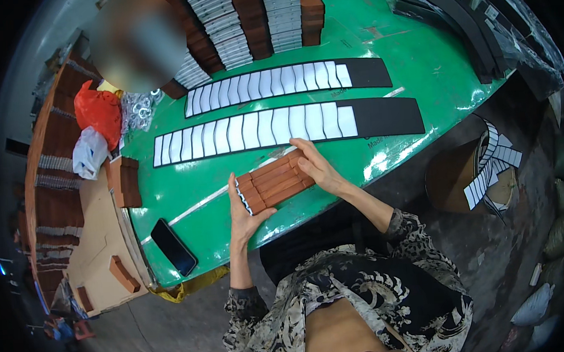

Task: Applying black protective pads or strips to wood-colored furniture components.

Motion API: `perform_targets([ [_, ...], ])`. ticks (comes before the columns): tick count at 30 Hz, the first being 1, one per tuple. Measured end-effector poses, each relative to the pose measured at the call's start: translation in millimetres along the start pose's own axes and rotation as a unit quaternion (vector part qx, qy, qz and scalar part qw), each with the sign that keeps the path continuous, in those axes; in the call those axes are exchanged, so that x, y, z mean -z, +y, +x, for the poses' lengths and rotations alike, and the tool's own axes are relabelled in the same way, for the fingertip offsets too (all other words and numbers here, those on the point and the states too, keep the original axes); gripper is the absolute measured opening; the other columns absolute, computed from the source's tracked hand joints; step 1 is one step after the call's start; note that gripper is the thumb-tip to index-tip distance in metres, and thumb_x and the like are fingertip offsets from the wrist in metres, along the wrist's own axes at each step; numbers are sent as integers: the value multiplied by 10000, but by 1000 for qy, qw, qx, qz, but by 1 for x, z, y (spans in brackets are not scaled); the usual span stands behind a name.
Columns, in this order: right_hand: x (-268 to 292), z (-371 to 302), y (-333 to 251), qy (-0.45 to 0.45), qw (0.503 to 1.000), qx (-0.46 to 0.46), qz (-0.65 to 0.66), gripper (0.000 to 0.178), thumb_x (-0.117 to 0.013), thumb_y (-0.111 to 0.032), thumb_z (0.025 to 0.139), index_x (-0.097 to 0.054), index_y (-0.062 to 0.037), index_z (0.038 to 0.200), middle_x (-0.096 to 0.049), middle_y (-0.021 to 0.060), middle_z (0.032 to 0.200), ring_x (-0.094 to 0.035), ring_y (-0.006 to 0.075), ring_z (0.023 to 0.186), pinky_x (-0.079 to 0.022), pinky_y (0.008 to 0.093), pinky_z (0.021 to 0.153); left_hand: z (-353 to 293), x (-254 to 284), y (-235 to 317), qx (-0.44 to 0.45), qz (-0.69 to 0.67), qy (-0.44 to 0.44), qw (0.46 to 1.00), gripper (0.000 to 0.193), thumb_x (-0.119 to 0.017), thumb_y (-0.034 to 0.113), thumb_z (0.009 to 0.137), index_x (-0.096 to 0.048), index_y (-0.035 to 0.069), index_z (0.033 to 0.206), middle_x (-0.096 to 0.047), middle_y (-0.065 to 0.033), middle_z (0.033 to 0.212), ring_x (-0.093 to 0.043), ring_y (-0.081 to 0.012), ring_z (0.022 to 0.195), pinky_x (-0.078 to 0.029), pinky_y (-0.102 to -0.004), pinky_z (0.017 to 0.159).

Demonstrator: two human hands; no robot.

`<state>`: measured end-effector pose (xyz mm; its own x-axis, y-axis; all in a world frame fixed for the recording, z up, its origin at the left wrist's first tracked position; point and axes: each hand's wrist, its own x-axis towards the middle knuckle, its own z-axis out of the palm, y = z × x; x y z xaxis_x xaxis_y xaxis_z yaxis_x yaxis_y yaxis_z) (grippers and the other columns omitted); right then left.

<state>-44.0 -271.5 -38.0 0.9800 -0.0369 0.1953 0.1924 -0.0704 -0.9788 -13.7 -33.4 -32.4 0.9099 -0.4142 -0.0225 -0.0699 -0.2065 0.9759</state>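
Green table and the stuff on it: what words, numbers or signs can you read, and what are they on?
Green table: small dark printing beside the black strips; I won't copy its words out.
Black curved parts, upper right: a tiny pale mark, too small to read.
Phone: dark screen, nothing readable.
Brown blocks: none that I can see.
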Motion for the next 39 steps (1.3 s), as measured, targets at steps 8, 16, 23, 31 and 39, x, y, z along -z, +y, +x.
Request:
perform_targets([
  [8, 91, 12, -20, 52, 957, 60, -279, 317, -659, -157, 813, -590, -52, 1104, -585, 112, 1095, -579, 265, 1008, -471, 353, 830, -12, 0, -14, -19, 44, 52, 998, 1352, -905, 159, 470, -3, 34, 1469, -286, -184, 1459, -347, -316, 1317, -311, -389, 1088],
  [16, 162, 69, 3, -47, 849, 61, -522, 239, -730, -115, 690, -621, -29, 885, -595, 99, 881, -592, 290, 840, -494, 392, 709, -39, 0, -4, -55, 40, 128, 989, 1242, -844, 399, 600, -42, 3, 1461, -277, -183, 1458, -272, -325, 1354, -205, -445, 1120],
  [23, 161, 71, 23, -107, 764, 155, -617, 139, -658, -52, 706, -560, -8, 795, -575, 109, 804, -593, 273, 778, -508, 382, 631, -73, -16, 0, -106, 139, 405, 898, 547, -548, 76, 888, -303, 1, 1371, -409, -168, 1282, -409, -255, 1206, -296, -430, 1051],
  [31, 150, 65, 29, -20, 758, 190, -624, 32, -550, -11, 726, -532, -33, 741, -548, 101, 721, -589, 270, 711, -500, 385, 566, -67, -60, 27, -267, 204, 271, 902, 384, -640, -57, 737, -539, 50, 1091, -493, -138, 1101, -475, -333, 1048, -386, -442, 922],
  [39, 150, 67, 29, 92, 799, 128, -581, 76, -562, -76, 777, -611, -29, 744, -628, 135, 720, -621, 304, 671, -498, 399, 570, -53, -93, 48, -308, 216, 196, 906, 278, -661, -85, 701, -627, 62, 935, -537, -115, 1038, -518, -343, 983, -424, -420, 843],
])
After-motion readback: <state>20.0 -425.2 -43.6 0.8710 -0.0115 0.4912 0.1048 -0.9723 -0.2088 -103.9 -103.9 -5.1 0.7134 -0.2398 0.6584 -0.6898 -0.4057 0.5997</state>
